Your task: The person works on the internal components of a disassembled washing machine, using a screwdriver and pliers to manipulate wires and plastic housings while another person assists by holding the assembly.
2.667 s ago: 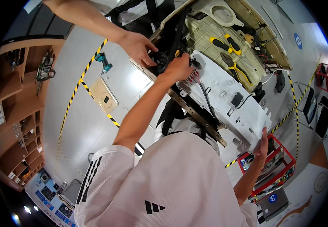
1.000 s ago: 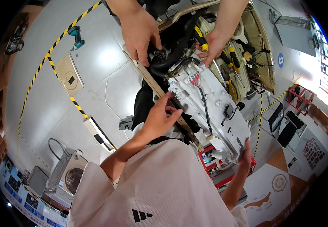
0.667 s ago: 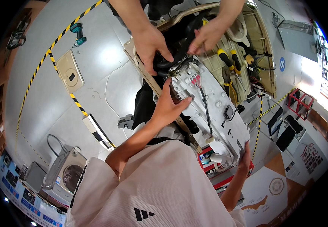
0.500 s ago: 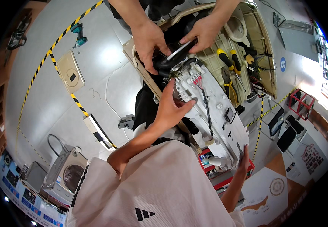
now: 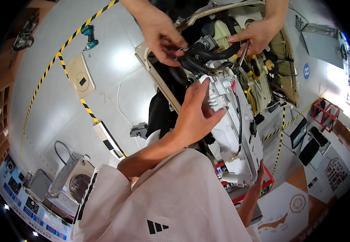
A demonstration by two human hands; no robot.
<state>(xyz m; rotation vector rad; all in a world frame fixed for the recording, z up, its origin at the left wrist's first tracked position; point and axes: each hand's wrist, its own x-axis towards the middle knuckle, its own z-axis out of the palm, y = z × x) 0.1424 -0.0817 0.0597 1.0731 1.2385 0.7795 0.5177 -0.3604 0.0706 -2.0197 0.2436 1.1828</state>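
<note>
A long white plastic appliance housing (image 5: 229,133) lies tilted in front of me, with red and black wires along it. My left hand (image 5: 197,115) grips its upper left side, thumb over the face and fingers at the top edge. Its lower right end is held by my right hand (image 5: 257,183), whose fingers are partly hidden behind it. Black rubber hoses (image 5: 195,60) meet at the upper end. Opposite me, another person's hand (image 5: 165,42) touches the hoses at left. That person's other hand (image 5: 257,36) holds the hose's right part, beside a slim metal shank (image 5: 244,54).
Beneath is an open beige appliance cabinet (image 5: 290,60). Yellow-black pliers (image 5: 249,99) and screwdrivers (image 5: 255,66) lie inside it. A teal cordless drill (image 5: 89,37), a beige panel (image 5: 81,76) and a long white panel (image 5: 107,139) lie on the floor at left. A red frame (image 5: 267,185) stands below the housing.
The other person's hands have moved apart, and the black hose between them now shows more fully. The housing has turned more upright, with my left hand moving along with it.
</note>
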